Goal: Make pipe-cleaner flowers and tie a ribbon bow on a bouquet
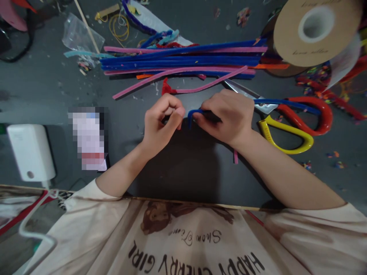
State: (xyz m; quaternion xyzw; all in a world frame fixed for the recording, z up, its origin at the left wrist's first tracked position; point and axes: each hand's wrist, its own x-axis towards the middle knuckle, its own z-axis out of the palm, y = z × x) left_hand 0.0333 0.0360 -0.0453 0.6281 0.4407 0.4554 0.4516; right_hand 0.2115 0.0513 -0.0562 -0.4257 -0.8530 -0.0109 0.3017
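Observation:
My right hand point(229, 116) is closed around a blue fuzzy stem point(189, 119), whose bent tip sticks out past the fingertips and hooks toward me. The stem's other end seems to come out behind the hand, over the scissors. Just left of the tip, my left hand point(164, 122) has its thumb and index finger pinched together; whatever they hold, if anything, is too small to make out. Beyond the hands lies a pink stem point(195, 90) with a red twisted piece point(168, 88) at its left end. A bundle of blue stems point(177, 61) and pink ones lies farther back.
Scissors point(298, 139) with red and yellow handles lie right of my right hand. A ribbon spool point(282, 34) stands at the back right. At the left are a white power bank point(31, 152) with a cable and a blurred phone point(88, 137). Colourful scraps dot the table.

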